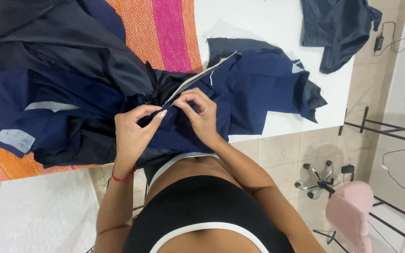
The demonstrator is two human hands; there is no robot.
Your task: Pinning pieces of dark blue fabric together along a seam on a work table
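A navy blue garment [258,84] with black lining and grey strips lies spread over the white table [268,21]. My left hand [134,133] pinches a fold of the navy fabric near its middle, thumb and forefinger closed on it. My right hand [200,115] grips the same fold just to the right, fingertips almost touching the left hand's. A pale grey seam edge [198,77] runs up and away from where the fingers meet. A red cord bracelet [123,177] circles my left wrist.
An orange and pink woven cloth [165,28] covers the table's left part under the garment. Another dark grey garment [338,28] lies at the far right corner. On the tiled floor stand a pink swivel chair [350,213] and a black metal rack [390,136], with cables nearby.
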